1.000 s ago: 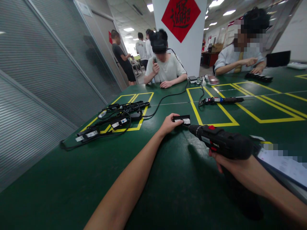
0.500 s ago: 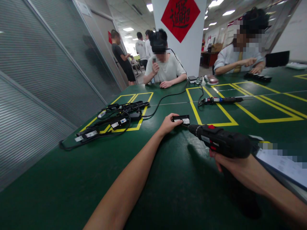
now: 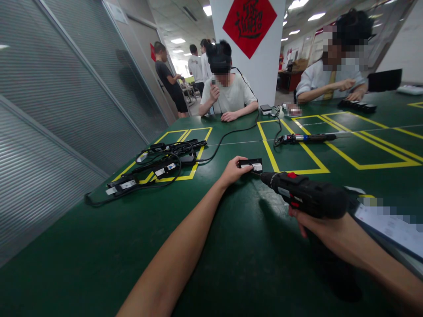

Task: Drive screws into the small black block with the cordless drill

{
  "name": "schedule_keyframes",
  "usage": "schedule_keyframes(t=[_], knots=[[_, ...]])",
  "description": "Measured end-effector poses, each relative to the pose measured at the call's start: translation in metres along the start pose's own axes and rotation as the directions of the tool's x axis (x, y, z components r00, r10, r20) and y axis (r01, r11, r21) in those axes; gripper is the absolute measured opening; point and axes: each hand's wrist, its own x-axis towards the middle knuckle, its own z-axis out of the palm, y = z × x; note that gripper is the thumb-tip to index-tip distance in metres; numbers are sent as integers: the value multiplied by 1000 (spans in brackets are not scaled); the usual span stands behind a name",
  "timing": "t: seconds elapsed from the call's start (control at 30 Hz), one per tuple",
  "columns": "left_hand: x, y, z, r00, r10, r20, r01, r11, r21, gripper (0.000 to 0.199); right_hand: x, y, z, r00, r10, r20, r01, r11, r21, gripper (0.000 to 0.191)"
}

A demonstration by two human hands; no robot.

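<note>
My left hand [image 3: 234, 171] is closed on the left end of a small black box-like part with a white label [image 3: 257, 167], which sits on the green table [image 3: 139, 259]. In my right hand [image 3: 312, 224] is a black cordless drill [image 3: 307, 191] with red details, gripped by its handle. The drill points left, and its thin bit reaches the near side of the black part by my left thumb. Whether the tip touches the part cannot be made out.
Black power strips and cables [image 3: 165, 165] lie to the left. A pen-shaped electric screwdriver [image 3: 309, 138] rests beyond the drill. Papers on a clipboard [image 3: 390, 224] are at the right. Two seated people in headsets [image 3: 228, 94] [image 3: 333, 83] work across the table.
Both hands, the drill and the black part hold nearly the same places. The whole view has shifted very slightly.
</note>
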Motion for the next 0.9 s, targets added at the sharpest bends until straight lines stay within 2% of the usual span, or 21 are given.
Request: schedule_keyframes(t=[0.23,0.9], knots=[[0,0,1,1000,-4,9,4,1000,-12,50,0,0,-2,999,47,25,-46,998,-49,37],[0,-1,1,1000,-2,4,2,1000,-9,49,0,0,-3,999,21,36,-20,999,-34,37]])
